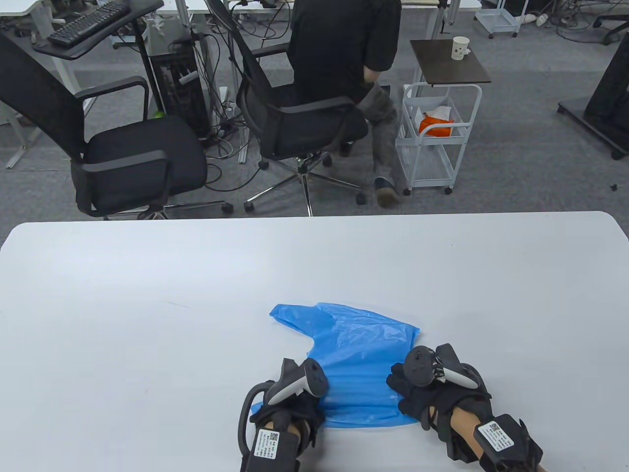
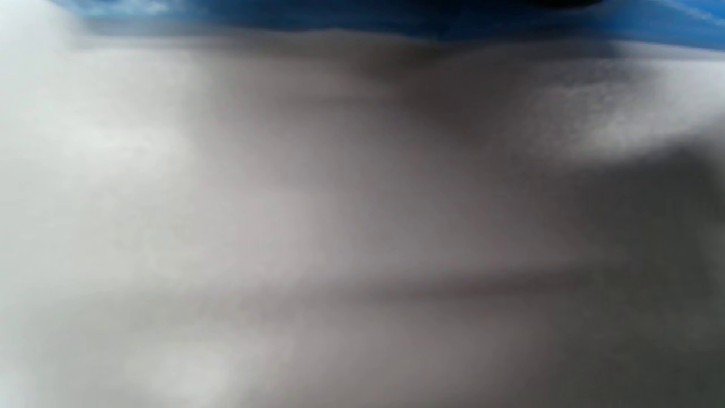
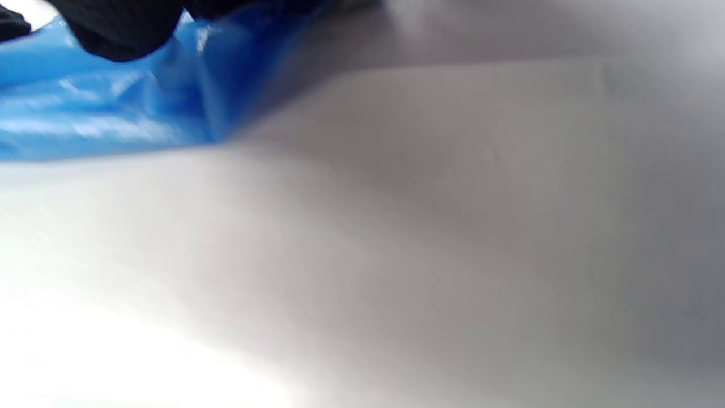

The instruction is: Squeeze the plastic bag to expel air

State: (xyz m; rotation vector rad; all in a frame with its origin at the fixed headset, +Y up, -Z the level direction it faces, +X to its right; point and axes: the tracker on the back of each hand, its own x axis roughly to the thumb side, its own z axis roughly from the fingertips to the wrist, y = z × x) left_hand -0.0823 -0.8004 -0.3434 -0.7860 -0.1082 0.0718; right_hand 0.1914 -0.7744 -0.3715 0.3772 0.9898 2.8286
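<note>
A blue plastic bag (image 1: 356,354) lies flattened on the white table (image 1: 147,295), near the front edge, with one handle pointing to the far left. My left hand (image 1: 307,400) rests on the bag's near left corner; its fingers are hidden under the tracker. My right hand (image 1: 403,388) presses on the bag's near right edge with its fingers spread on the plastic. The right wrist view shows a gloved fingertip (image 3: 124,31) on the blue bag (image 3: 113,107). The left wrist view shows only a strip of the bag (image 2: 340,14) above the blurred tabletop.
Beyond the table's far edge stand two black office chairs (image 1: 137,157), one with a seated person (image 1: 344,54), and a white trolley (image 1: 437,137). The table's far edge (image 1: 314,216) lies well beyond the bag.
</note>
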